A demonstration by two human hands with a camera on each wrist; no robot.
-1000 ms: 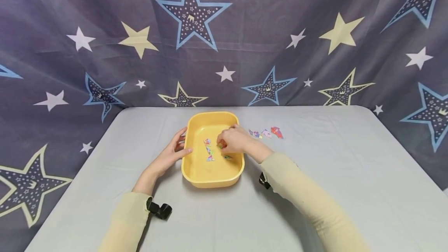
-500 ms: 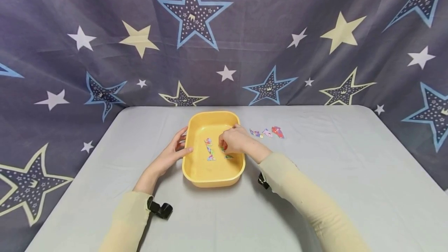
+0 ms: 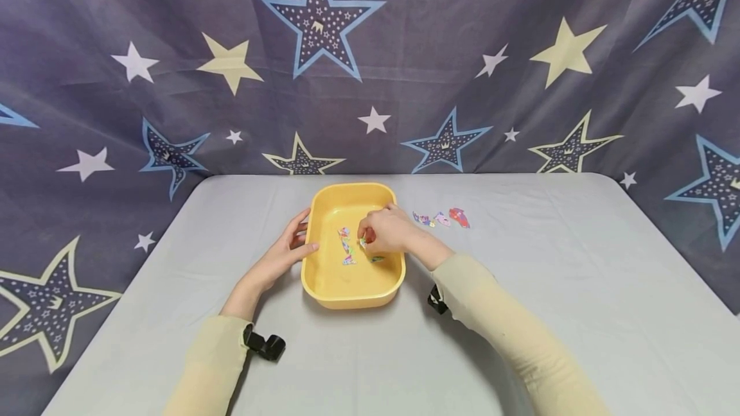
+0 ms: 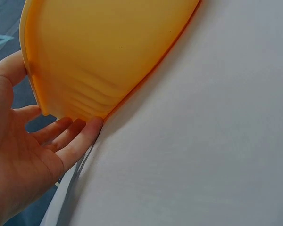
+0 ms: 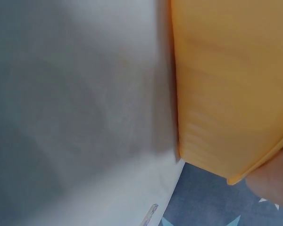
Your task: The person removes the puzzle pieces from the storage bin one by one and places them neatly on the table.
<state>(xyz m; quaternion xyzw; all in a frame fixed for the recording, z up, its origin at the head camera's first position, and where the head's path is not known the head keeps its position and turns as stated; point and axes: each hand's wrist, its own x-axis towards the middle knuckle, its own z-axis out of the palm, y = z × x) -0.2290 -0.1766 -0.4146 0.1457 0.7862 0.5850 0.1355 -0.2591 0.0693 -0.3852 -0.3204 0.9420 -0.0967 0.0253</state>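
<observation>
Pinching a small coloured piece [image 3: 363,243] between thumb and fingertips, the right hand [image 3: 388,230] reaches over the right wall of the yellow tub [image 3: 354,303], its grip narrow and the piece held above or against the tub's floor; which of the two I cannot tell. What matters most is the sideways gap: the row of cutouts [image 3: 347,246] lies just to the left of the pinched piece, its long axis running near to far, the same way as the tub's own. The right hand is closer to that row than the left hand [image 3: 286,249], which holds the left wall with its thumb over the rim and its fingers along the outside. Another cutout, a dark green piece [image 3: 376,259], lies on the tub's floor just to the near side of the right hand. Outside the tub, to the right and toward the far edge, a blue-purple piece [image 3: 422,218], a pink piece [image 3: 442,219] and a red piece [image 3: 459,217] lie on the grey worktop [image 3: 555,287]

Most of the pinched piece is covered by fingers, so its outline is lost. The printed pictures are too small to read. The right wrist view shows mainly the tub's outer wall, with only a bit of the hand at the edge; the left wrist view cuts the tub off at the top and shows none of the cutouts
</observation>
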